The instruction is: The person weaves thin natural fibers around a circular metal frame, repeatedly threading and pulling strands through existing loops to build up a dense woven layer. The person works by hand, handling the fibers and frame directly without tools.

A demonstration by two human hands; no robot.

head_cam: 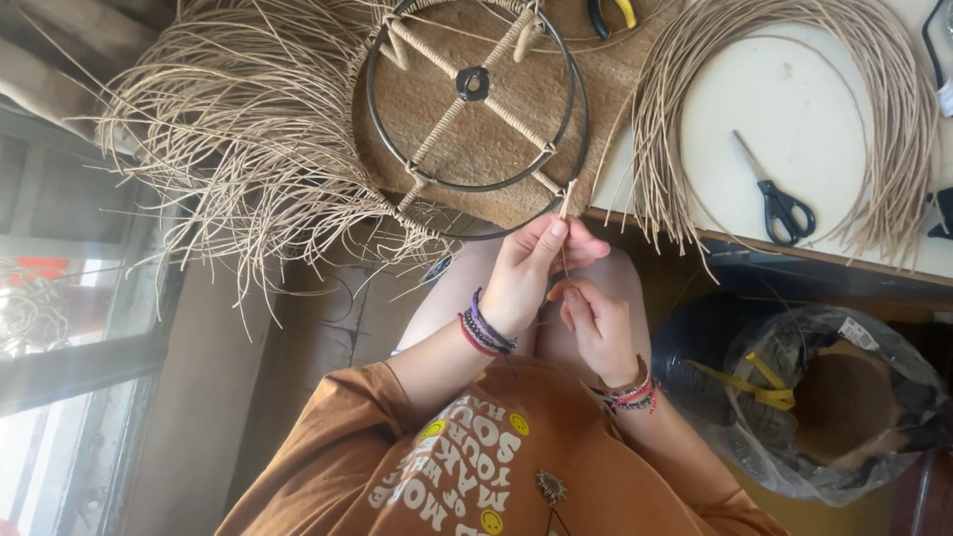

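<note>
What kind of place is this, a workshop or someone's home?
Probably a small craft workspace for rattan weaving, maybe at home. A table holds a coil of reed, scissors and a wire frame half wrapped in fibre, and both hands work a strand at its edge.

The round frame point(475, 99) is dark, smooth metal, its cross spokes wrapped in pale matt cord. To its left the loose fringe point(248, 129) looks like dry, straw-coloured fibre. Right, the coiled cane point(884, 109) is matt on a smooth white table point(794, 89). Scissors point(779, 199) show bare metal blades and glossy black plastic handles.
</note>
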